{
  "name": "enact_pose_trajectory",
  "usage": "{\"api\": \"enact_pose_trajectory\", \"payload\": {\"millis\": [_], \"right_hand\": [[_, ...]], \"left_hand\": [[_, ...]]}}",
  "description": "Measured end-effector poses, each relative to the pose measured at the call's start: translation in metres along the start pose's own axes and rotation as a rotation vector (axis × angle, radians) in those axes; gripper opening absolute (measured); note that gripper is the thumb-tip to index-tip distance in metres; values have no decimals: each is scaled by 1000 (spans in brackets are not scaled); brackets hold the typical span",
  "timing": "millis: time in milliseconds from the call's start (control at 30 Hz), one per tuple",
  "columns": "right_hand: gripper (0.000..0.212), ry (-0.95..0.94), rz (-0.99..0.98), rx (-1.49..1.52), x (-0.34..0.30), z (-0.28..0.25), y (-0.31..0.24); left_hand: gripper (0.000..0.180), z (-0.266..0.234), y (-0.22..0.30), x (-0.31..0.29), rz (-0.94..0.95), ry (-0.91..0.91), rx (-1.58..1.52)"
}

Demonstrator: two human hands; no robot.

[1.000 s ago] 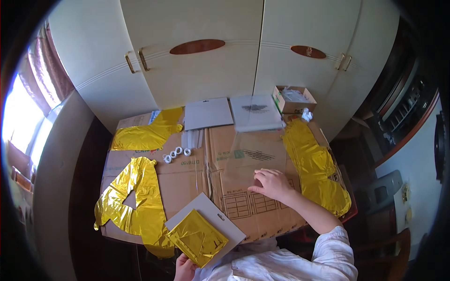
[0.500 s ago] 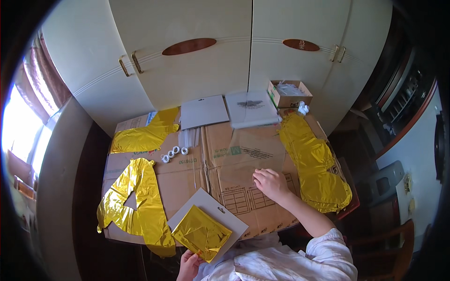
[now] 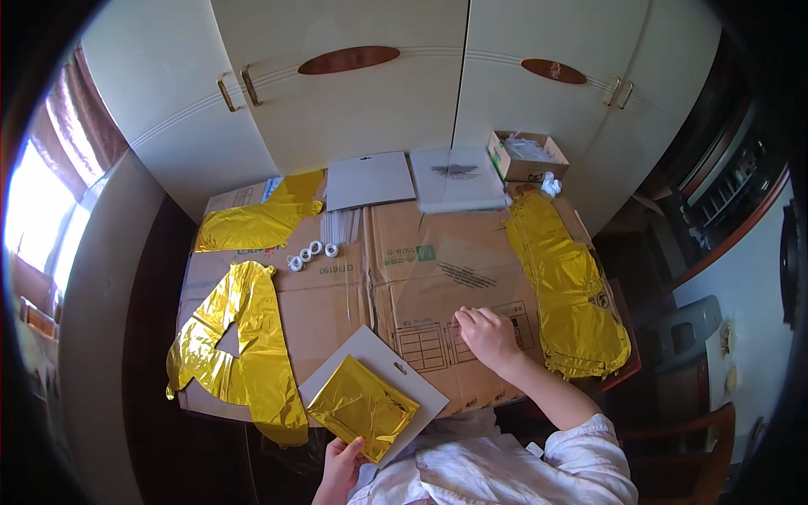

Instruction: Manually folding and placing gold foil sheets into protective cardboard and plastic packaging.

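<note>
My left hand grips the lower corner of a folded gold foil balloon, thumb on top. A grey card with a hanging slot lies tilted under the foil, at the table's front edge. My right hand is closed in a pinch at a clear plastic bag with printed lines, which lies over the cardboard and is hard to see. To the left, a flat gold foil balloon with a triangular opening hangs slightly over the front edge. More gold foil balloons are stacked on the right.
Cardboard covers the table. At the back are another gold foil piece, grey cards, a stack of clear bags and an open box. White ribbon rolls lie beside thin clear straws. Cabinets stand behind.
The view has tipped downward slightly. My right hand stays pinched, and the clear bag's printed lines have shifted and turned a little. My left hand keeps hold of the folded foil and card.
</note>
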State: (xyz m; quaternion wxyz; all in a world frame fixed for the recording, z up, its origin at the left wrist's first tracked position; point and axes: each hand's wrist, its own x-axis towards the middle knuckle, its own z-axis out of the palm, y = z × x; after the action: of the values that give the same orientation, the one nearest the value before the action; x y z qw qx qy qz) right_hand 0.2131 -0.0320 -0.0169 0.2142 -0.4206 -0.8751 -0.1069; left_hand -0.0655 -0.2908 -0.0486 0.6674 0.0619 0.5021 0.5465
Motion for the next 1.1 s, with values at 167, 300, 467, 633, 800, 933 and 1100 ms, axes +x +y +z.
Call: {"api": "enact_pose_trajectory", "payload": {"millis": [167,300,467,633,800,933,1100], "right_hand": [[18,68,12,32,-11,-15,-13],[18,50,5,-8,-17,-14,-19],[8,43,29,45,-19,-17,-21],[9,-40,101,288,-20,-19,-15],[18,123,115,218,-13,-28,-30],[27,49,136,267,-28,-18,-31],[26,45,137,347,-33,-15,-31]], "left_hand": [[19,-4,-2,-2,10,-58,-21],[17,5,-1,-4,74,-11,-11],[15,11,4,-4,189,-32,-57],[13,45,14,1,314,-12,-152],[15,63,14,10,390,2,-24],[15,62,10,20,391,41,5],[16,64,9,20,378,82,58]]}}
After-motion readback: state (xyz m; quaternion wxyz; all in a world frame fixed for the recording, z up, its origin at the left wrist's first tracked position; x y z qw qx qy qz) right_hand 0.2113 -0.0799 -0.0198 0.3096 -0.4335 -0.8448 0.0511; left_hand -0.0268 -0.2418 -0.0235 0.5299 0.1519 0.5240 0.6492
